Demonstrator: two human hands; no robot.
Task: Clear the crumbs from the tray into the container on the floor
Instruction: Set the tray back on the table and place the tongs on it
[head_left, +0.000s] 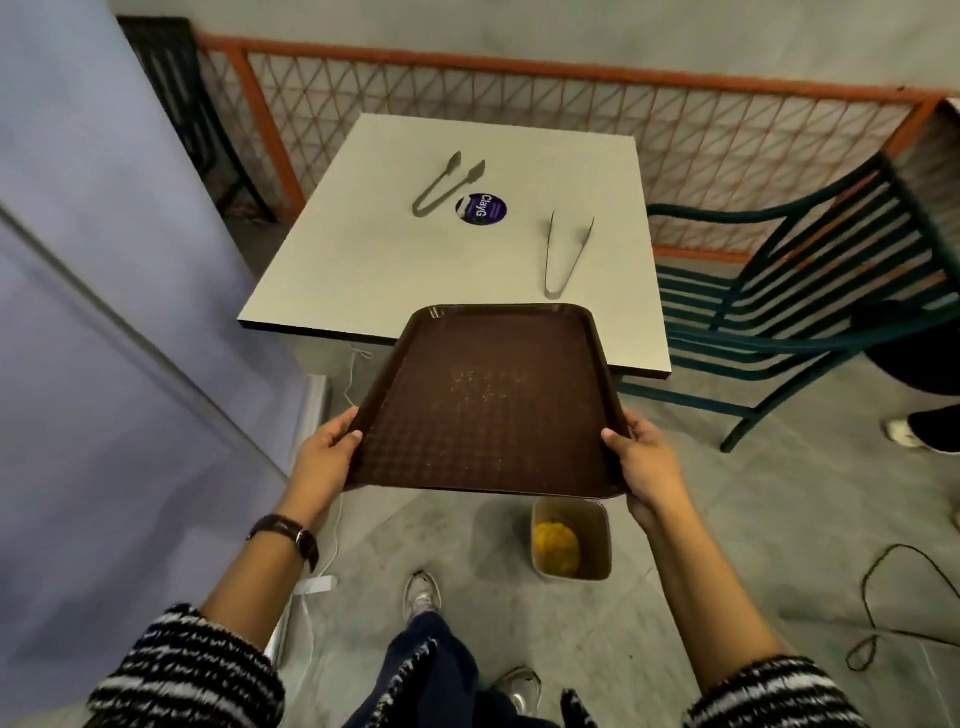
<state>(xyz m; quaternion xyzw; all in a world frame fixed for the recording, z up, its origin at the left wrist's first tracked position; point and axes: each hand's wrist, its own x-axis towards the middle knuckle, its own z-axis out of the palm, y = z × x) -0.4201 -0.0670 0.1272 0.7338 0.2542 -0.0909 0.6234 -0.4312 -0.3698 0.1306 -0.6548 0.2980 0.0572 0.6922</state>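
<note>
The gray floor (753, 519) fills the bottom of the view. A big purple wall (104, 312) stands on the left. An orange fence (519, 104) runs along the back, behind a white square desk (363, 249). A green chair (779, 291) with thin bars stands at the right side of the desk.

A brown tray (441, 467) is held up in the air in front of the person. Its far end is over the near edge of the desk. Its near end is over the floor and hides the far rim of the container.

The container (596, 535) is a small tan box. It sits on the floor below the tray, near the person's shoe (422, 592). Something yellow (556, 545) lies inside it.

The left hand (327, 447) grips the left side of the tray, with the thumb on top of the rim. The right hand (644, 457) grips the right side the same way. A dark watch (291, 535) is on the left wrist.

Two metal tongs lie on the desk, well apart from the tray. One pair (422, 208) is near the middle and the other pair (552, 291) is to the right. A round blue sticker (481, 209) is between them, just beside the first pair.

Tiny pale crumbs (488, 384) are spread over the middle of the tray.
</note>
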